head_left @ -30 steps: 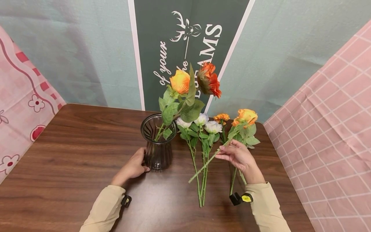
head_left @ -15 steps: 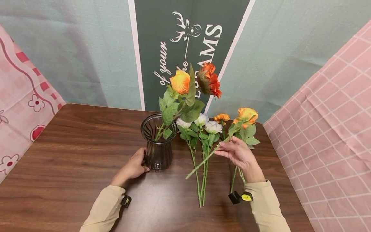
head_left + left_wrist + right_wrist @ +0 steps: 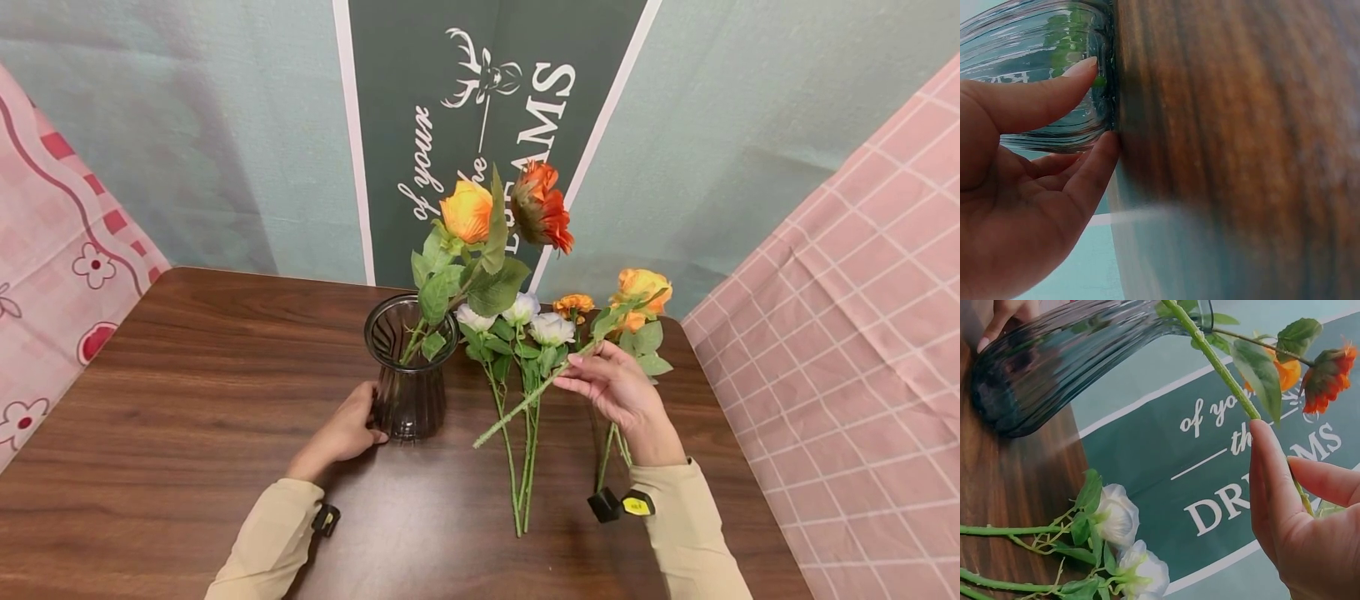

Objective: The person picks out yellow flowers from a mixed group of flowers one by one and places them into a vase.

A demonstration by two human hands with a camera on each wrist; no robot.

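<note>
A dark ribbed glass vase (image 3: 410,404) stands on the table, holding a yellow-orange rose (image 3: 467,212) and a red-orange flower (image 3: 542,207). My left hand (image 3: 343,432) grips the vase low on its left side; in the left wrist view the thumb and fingers (image 3: 1094,165) lie around its base. My right hand (image 3: 618,400) pinches the green stem (image 3: 517,410) of another yellow-orange rose (image 3: 642,286), raised over the table with its cut end pointing at lower left. In the right wrist view that stem (image 3: 1222,370) crosses in front of the vase mouth.
Several white flowers (image 3: 552,329) lie between the vase and my right hand, their stems toward the front. A small orange flower (image 3: 573,305) and more leafy stems (image 3: 604,457) lie at the right. Fabric hangs behind the table (image 3: 187,375) and at both sides.
My right hand has shifted slightly up and left with the rose, whose stem end has moved up and left toward the vase. The left hand and vase have not moved.
</note>
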